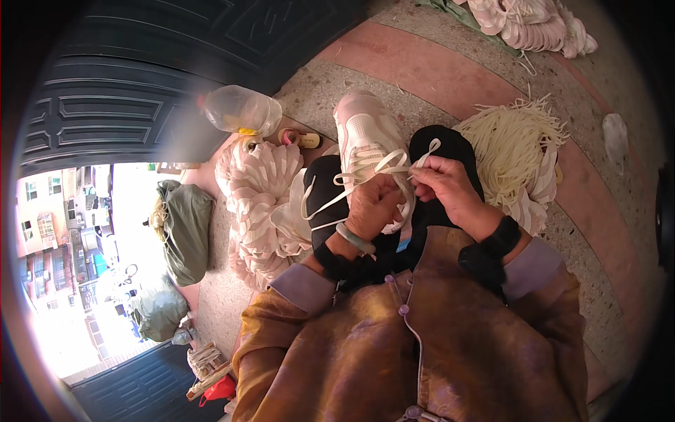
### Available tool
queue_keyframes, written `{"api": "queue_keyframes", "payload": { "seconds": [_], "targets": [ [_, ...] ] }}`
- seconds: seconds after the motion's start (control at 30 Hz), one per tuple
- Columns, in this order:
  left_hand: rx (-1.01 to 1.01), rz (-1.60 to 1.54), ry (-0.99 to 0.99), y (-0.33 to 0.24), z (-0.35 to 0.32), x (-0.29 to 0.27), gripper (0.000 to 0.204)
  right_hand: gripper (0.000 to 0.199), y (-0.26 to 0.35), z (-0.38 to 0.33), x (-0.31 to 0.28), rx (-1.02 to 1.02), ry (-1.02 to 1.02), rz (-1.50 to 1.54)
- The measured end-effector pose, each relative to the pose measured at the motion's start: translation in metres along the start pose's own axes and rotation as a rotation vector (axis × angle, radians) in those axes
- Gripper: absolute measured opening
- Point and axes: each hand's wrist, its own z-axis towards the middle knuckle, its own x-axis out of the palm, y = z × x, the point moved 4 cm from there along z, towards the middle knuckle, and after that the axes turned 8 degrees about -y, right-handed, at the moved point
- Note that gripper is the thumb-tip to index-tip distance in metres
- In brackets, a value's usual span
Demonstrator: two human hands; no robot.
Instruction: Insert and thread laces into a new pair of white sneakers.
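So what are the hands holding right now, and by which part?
The left hand grips the pale pink shoe on the lap at its laced upper. The right hand pinches the white lace near its free end.

We see a pale pink and white sneaker [365,133] threaded with cream-white laces [351,169], lying over black trousers [450,148], beside a heap of pink-and-white striped shoe uppers [260,204] and a cream-yellow bundle of loose laces [510,144]. Our jacket [422,352] is golden brown with lilac cuffs, a pale green bangle [355,239] rings our left wrist, and the floor [422,63] runs in speckled grey and dull red bands beside a dark door [140,91] and olive-green sacks [184,228].
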Motion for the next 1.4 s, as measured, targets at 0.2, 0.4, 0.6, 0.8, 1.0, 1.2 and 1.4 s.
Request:
{"api": "queue_keyframes", "payload": {
  "seconds": [0.2, 0.4, 0.6, 0.8, 1.0, 1.2, 1.4],
  "targets": [
    [0.036, -0.089, 0.067, 0.001, 0.000, 0.002, 0.016, 0.013, -0.010, 0.003, 0.006, -0.018, -0.012, 0.033],
    [0.060, -0.097, 0.062, 0.003, 0.001, 0.001, 0.015, 0.015, -0.012, 0.005, 0.008, -0.179, -0.043, -0.064],
    [0.079, -0.125, 0.080, 0.004, 0.001, 0.001, 0.014, 0.011, -0.009, 0.011, 0.006, -0.464, -0.054, -0.433],
    [0.039, -0.189, 0.026, 0.005, 0.002, 0.002, 0.015, 0.010, -0.014, 0.015, 0.005, -0.472, -0.082, -0.471],
    [0.064, -0.132, 0.063, 0.010, 0.006, 0.001, 0.015, 0.008, -0.016, 0.014, 0.005, -0.613, -0.148, -0.531],
    [0.055, -0.103, 0.061, 0.012, 0.007, 0.001, 0.015, 0.006, 0.000, -0.003, 0.015, -0.897, -0.236, -0.670],
    [0.057, -0.083, 0.044, 0.011, 0.008, 0.004, 0.012, 0.006, 0.002, -0.001, 0.020, -0.984, -0.163, -0.809]
  ]
}}
